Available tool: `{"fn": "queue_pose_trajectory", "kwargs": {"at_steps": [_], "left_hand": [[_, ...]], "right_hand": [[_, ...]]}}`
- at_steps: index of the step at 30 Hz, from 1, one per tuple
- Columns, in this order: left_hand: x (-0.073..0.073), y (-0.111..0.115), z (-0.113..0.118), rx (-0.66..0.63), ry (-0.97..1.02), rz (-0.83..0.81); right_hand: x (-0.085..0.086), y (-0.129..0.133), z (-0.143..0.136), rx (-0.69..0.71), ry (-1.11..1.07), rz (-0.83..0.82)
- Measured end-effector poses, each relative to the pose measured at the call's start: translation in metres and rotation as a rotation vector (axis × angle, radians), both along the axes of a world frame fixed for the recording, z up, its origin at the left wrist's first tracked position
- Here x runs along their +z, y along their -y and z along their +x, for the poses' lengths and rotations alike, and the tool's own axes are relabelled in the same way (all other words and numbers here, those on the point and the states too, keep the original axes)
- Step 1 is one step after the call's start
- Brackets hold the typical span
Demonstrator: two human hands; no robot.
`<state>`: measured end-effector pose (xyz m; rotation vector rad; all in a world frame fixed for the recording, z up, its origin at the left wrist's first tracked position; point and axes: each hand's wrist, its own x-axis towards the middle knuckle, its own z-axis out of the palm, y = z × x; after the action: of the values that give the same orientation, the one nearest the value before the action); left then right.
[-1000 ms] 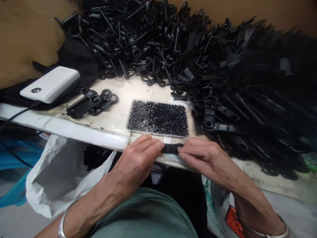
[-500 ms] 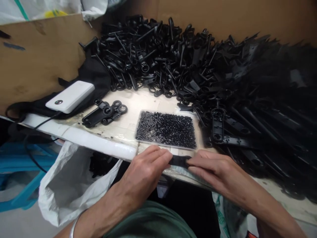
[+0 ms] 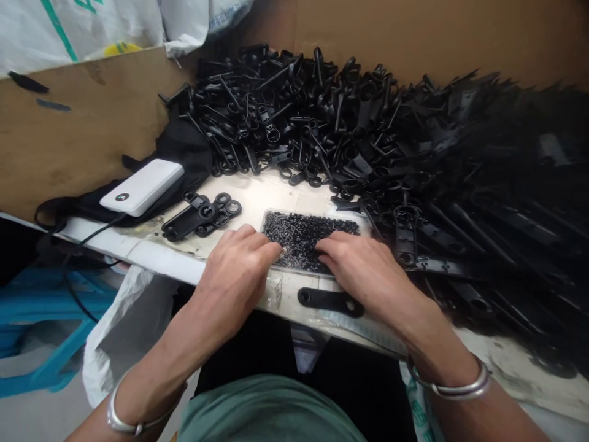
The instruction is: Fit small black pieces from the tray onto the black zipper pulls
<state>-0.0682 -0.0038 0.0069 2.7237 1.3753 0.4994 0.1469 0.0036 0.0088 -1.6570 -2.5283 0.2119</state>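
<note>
A shallow clear tray (image 3: 297, 270) holds a mass of tiny black and greyish parts (image 3: 306, 233). My left hand (image 3: 242, 264) is at the tray's left front corner, thumb and forefinger pinched over the parts. My right hand (image 3: 361, 264) reaches over the tray's right side, its fingertips pinched together among the black parts. Whatever either pinch holds is too small to make out. Between me and the tray, a flat black plastic arm with rounded ends (image 3: 326, 299) lies on the table's front edge, touched by neither set of fingertips.
A large heap of black plastic arms (image 3: 285, 116) fills the back and right of the table. Left of the tray lie a few black ringed pieces (image 3: 202, 215) and a white power bank (image 3: 142, 187) with a cable. A white sack (image 3: 110, 331) hangs open below the left edge.
Both hands have let go of the black plastic arm, which now lies on the table edge. They have moved forward to the tray, farther apart. The view has shifted slightly.
</note>
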Motion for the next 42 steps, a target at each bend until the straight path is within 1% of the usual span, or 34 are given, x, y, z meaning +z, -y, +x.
{"fn": "queue_pose_trajectory", "kwargs": {"at_steps": [3, 6, 8, 11, 14, 18, 21, 24, 26, 28, 30, 33, 35, 37, 40, 42], "left_hand": [[-0.001, -0.008, 0.0, -0.002, -0.107, -0.011], [-0.002, -0.016, 0.006, -0.049, -0.137, 0.002], [-0.001, -0.022, 0.012, -0.093, -0.142, 0.012], [0.0, -0.029, 0.022, -0.134, -0.183, 0.007], [0.003, -0.034, 0.029, -0.135, -0.251, -0.046], [0.006, -0.035, 0.034, -0.114, -0.295, -0.109], [0.008, -0.035, 0.034, -0.117, -0.291, -0.109], [0.011, -0.037, 0.029, -0.092, -0.193, -0.141], [0.014, -0.039, 0.022, -0.036, -0.042, -0.198], [0.016, -0.041, 0.013, 0.031, 0.119, -0.244], [0.017, -0.043, 0.006, 0.097, 0.241, -0.265], [0.015, -0.042, 0.001, 0.152, 0.321, -0.271], [0.011, -0.04, 0.001, 0.14, 0.334, -0.269], [0.007, -0.038, 0.003, 0.1, 0.346, -0.28], [0.002, -0.035, 0.006, 0.051, 0.376, -0.289], [0.001, -0.034, 0.006, 0.055, 0.406, -0.294]], "right_hand": [[-0.003, -0.002, -0.001, 0.013, 0.027, -0.003], [-0.001, -0.002, 0.001, 0.003, 0.0, -0.002], [0.002, -0.001, 0.003, -0.019, -0.062, 0.004], [0.004, 0.003, 0.007, -0.054, -0.245, 0.042], [0.004, 0.01, 0.011, -0.129, -0.459, 0.066], [0.002, 0.019, 0.016, -0.237, -0.674, -0.028], [0.002, 0.023, 0.017, -0.268, -0.785, -0.108], [0.004, 0.025, 0.016, -0.275, -0.847, -0.125], [0.005, 0.026, 0.015, -0.3, -0.876, -0.139], [0.006, 0.026, 0.014, -0.352, -0.937, -0.191], [0.006, 0.026, 0.012, -0.403, -1.012, -0.251], [0.005, 0.025, 0.007, -0.431, -1.048, -0.298], [0.005, 0.025, 0.005, -0.423, -1.028, -0.304], [0.005, 0.025, 0.004, -0.411, -1.015, -0.304], [0.004, 0.026, 0.004, -0.41, -1.049, -0.317], [0.004, 0.027, 0.004, -0.428, -1.079, -0.326]]}}
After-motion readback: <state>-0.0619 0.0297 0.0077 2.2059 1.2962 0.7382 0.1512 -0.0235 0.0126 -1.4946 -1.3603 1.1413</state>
